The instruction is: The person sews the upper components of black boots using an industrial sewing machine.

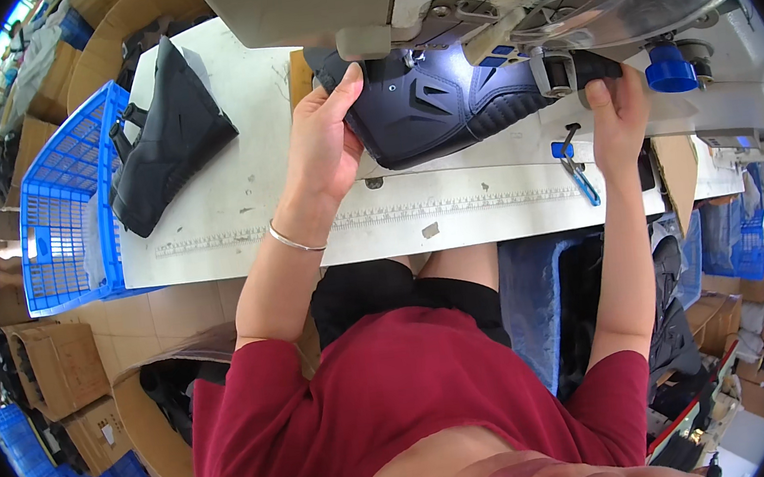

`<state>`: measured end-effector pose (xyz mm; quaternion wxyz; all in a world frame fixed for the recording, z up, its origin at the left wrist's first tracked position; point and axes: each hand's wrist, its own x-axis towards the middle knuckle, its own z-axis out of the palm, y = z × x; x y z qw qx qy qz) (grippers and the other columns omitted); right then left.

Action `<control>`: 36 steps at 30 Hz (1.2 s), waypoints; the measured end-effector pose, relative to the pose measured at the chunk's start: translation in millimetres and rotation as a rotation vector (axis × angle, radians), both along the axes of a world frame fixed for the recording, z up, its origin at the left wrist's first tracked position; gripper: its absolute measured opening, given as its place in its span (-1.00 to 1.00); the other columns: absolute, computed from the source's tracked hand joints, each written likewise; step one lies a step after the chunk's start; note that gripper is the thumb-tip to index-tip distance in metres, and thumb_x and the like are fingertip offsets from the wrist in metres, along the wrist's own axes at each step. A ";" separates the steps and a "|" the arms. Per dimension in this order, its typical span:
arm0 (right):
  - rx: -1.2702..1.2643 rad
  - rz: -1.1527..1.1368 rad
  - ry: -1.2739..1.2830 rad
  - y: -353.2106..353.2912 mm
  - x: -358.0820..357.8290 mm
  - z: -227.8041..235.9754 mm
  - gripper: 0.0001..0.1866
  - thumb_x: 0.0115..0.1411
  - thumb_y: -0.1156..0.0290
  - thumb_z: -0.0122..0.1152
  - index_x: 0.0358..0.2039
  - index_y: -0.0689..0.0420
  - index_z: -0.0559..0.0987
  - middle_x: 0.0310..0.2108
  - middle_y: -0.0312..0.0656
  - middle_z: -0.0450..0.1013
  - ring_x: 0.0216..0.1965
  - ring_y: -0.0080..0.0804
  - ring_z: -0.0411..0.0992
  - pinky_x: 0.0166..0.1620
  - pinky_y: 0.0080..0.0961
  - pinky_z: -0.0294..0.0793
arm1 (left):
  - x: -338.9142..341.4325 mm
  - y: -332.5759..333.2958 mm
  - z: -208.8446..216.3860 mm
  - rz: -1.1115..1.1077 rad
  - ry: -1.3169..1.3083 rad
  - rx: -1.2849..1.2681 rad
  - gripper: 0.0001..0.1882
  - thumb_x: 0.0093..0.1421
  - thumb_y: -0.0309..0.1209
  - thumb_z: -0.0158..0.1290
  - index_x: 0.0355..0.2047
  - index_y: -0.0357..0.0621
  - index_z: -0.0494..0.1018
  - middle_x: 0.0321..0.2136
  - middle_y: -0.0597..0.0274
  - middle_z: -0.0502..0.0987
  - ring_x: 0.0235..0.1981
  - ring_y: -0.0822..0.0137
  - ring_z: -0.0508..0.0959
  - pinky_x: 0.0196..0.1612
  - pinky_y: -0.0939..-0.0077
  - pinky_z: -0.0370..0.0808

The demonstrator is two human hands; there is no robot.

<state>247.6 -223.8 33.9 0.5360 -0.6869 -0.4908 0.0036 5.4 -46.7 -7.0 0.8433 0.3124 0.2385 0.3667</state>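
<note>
A black boot upper (425,113) with padded ribs and an angular moulded pattern lies under the head of a sewing machine (311,4). My left hand (327,137) grips its left edge, thumb on top and the other fingers mostly hidden beneath. At the narrow right end, my right hand (618,116) pinches the upper between thumb and fingers. The machine's lamp lights the middle of the piece, and metal parts cover some of its far side. Another black boot upper (171,139) rests on the white table (255,177), left of my left hand.
A blue plastic basket (73,224) adjoins the table's left end. Small blue-handled snips (587,184) lie near my right wrist. A ruler strip (380,215) runs along the front edge. Cardboard boxes (60,365) stand at left; a blue bin (535,306) is under the table.
</note>
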 end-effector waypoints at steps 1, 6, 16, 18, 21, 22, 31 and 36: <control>-0.054 -0.145 0.000 -2.2 -13.0 0.4 -0.58 0.22 0.42 0.08 0.05 0.35 0.33 -0.08 -0.16 0.41 -0.10 -0.48 0.37 -0.01 -0.55 0.32 | -1.2 -1.7 0.4 0.000 -0.001 0.004 -0.80 0.27 -0.41 -0.04 -0.19 -0.27 0.46 -0.23 0.26 0.53 -0.25 0.45 0.53 -0.11 0.51 0.48; 0.435 -0.303 -0.151 -59.9 -37.9 -2.0 -0.59 0.22 0.48 0.02 0.07 0.36 0.34 0.02 -0.02 0.34 0.03 -0.22 0.35 0.12 -0.31 0.32 | -5.4 -10.4 -6.8 -0.088 0.004 0.039 -0.68 0.21 -0.40 0.06 -0.04 -0.14 0.31 -0.18 0.32 0.47 -0.14 0.46 0.49 -0.08 0.48 0.48; 0.062 -0.801 0.064 -222.2 332.5 206.6 -0.55 0.25 0.14 0.02 -0.08 0.31 0.49 -0.21 -0.13 0.46 -0.20 -0.41 0.41 -0.17 -0.58 0.38 | 9.8 -23.1 4.1 0.016 -0.030 0.019 -0.65 0.17 -0.46 0.09 -0.04 -0.16 0.32 -0.15 0.28 0.47 -0.14 0.45 0.49 -0.03 0.49 0.46; -0.578 -0.686 -0.021 -220.3 369.7 236.5 -0.49 0.27 0.07 -0.03 -0.02 0.29 0.47 -0.20 -0.13 0.46 -0.20 -0.43 0.40 -0.15 -0.57 0.34 | 11.1 -21.3 1.7 0.029 -0.043 0.043 -0.66 0.16 -0.47 0.09 -0.05 -0.17 0.33 -0.15 0.27 0.47 -0.14 0.45 0.49 -0.02 0.50 0.45; -0.328 -0.634 -0.120 -221.2 361.6 193.4 -0.45 0.30 0.02 -0.11 0.02 0.27 0.43 -0.14 -0.11 0.44 -0.14 -0.40 0.38 -0.09 -0.52 0.33 | 3.5 -19.7 -0.6 0.067 -0.022 0.087 -0.66 0.15 -0.49 0.08 -0.05 -0.20 0.34 -0.14 0.25 0.48 -0.15 0.45 0.49 -0.01 0.51 0.42; -0.200 -0.622 -0.172 -231.9 352.6 173.0 -0.43 0.31 0.00 -0.16 0.04 0.27 0.42 -0.11 -0.10 0.43 -0.12 -0.39 0.37 -0.06 -0.49 0.32 | 2.9 -20.2 -0.7 0.070 -0.020 0.105 -0.66 0.15 -0.49 0.08 -0.05 -0.21 0.34 -0.13 0.25 0.48 -0.14 0.44 0.48 -0.01 0.51 0.41; 0.181 -0.603 -0.019 -242.7 334.9 137.7 -0.32 0.31 -0.08 -0.19 0.20 0.25 0.24 0.03 -0.11 0.34 0.01 -0.42 0.29 0.06 -0.49 0.23 | 5.7 -20.7 5.8 0.064 0.062 0.162 -0.68 0.15 -0.50 0.06 -0.07 -0.27 0.36 -0.15 0.24 0.48 -0.15 0.45 0.47 -0.01 0.51 0.40; 0.052 -0.482 -0.044 -219.0 309.2 136.9 -0.42 0.32 0.03 -0.14 0.16 0.23 0.33 -0.02 -0.10 0.38 -0.04 -0.38 0.32 0.03 -0.49 0.27 | 5.6 -19.6 4.0 0.106 0.100 0.207 -0.69 0.14 -0.51 0.06 -0.09 -0.27 0.37 -0.19 0.25 0.50 -0.17 0.46 0.48 0.00 0.51 0.40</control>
